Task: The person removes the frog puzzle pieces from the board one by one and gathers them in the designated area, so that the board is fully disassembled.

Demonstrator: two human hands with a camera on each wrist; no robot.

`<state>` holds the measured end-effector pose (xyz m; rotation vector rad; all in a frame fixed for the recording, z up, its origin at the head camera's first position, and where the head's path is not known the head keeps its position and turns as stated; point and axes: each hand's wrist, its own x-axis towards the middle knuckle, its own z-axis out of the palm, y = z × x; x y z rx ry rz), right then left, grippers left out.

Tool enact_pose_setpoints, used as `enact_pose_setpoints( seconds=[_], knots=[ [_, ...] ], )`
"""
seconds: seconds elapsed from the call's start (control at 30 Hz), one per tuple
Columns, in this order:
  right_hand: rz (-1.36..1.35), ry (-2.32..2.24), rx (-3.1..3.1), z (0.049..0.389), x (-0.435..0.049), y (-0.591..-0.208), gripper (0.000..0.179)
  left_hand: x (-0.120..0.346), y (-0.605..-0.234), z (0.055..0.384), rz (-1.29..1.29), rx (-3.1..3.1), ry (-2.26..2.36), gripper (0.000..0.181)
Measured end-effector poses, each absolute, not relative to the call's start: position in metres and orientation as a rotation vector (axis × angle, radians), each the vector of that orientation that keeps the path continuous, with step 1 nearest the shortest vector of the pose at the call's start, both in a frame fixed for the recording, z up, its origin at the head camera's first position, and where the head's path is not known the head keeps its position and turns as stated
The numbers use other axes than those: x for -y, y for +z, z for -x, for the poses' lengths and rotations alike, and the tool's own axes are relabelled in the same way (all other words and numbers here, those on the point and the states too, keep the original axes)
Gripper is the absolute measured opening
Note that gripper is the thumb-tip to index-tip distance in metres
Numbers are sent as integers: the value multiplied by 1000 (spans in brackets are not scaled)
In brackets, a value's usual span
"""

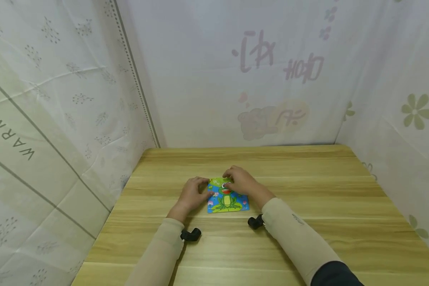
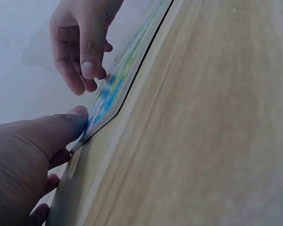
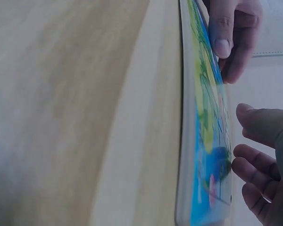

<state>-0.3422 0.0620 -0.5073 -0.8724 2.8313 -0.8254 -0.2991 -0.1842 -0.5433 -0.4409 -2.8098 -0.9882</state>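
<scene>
A flat, square frog puzzle (image 1: 227, 203) lies on the wooden table, showing a green frog on a blue and green ground. My left hand (image 1: 192, 194) holds it at its left side, the thumb over the edge and the forefinger by the far left corner. In the left wrist view, the left thumb (image 2: 66, 127) lies right at the puzzle's edge. Above the far right part of the puzzle is my right hand (image 1: 242, 182), its fingers loosely bent and nothing between them. It covers part of the frog's head in the head view.
The wooden table (image 1: 289, 246) reaches out on all sides of the puzzle. Pale printed cloth (image 1: 200, 79) hangs behind the table and along both sides. A small black camera mount (image 1: 191, 235) sticks out from the left sleeve, another (image 1: 255, 221) from the right sleeve.
</scene>
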Motion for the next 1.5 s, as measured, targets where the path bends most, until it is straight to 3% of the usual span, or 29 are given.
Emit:
enact_pose_setpoints(
  seconds=[1.13, 1.5],
  knots=[
    [816, -557, -2798, 358, -34, -510, 28, 185, -546, 297, 433, 2836, -998, 52],
    [711, -720, -2710, 360, -35, -507, 30, 185, -543, 297, 441, 2854, -993, 53]
  ],
)
